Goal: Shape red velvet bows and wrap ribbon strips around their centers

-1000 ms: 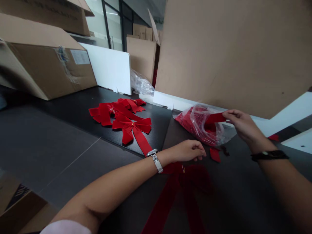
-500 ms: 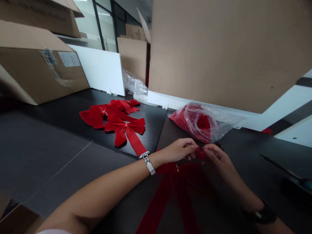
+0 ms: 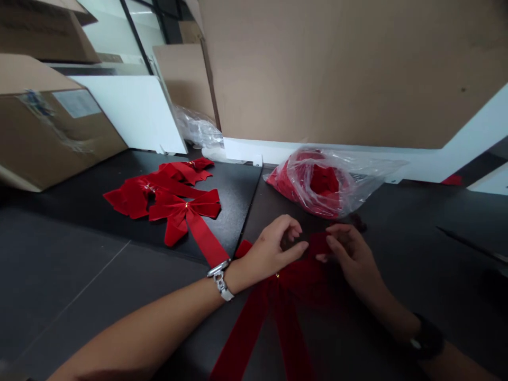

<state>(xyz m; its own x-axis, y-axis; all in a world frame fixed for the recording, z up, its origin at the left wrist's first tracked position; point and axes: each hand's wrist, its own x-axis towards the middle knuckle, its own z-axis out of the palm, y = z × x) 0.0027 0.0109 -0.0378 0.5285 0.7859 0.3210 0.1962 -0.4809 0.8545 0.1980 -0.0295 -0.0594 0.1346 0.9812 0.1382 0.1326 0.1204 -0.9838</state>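
- 2 bare hands meet over a big red velvet bow (image 3: 278,296) that lies flat on the dark grey table (image 3: 79,275), close to the person.
- The left hand (image 3: 270,248) rests on the top of the bow. Its fingers are curled, with the thumb and first finger reaching toward a small piece of red velvet ribbon (image 3: 317,244). A silver watch (image 3: 220,278) sits on that wrist.
- The right hand (image 3: 349,254) pinches the small red piece between thumb and fingers. It has a black watch (image 3: 423,338) on its wrist.
- 2 long red tails of the bow run down toward the person.
- Behind the hands lies a clear plastic bag full of red ribbon (image 3: 321,182).
- To the left, a pile of finished red velvet bows (image 3: 166,193) lies on a black mat (image 3: 234,206), well apart from the hands.
- A brown cardboard box (image 3: 47,132) sits far left, and a tall brown cardboard sheet (image 3: 337,69) stands at the back.
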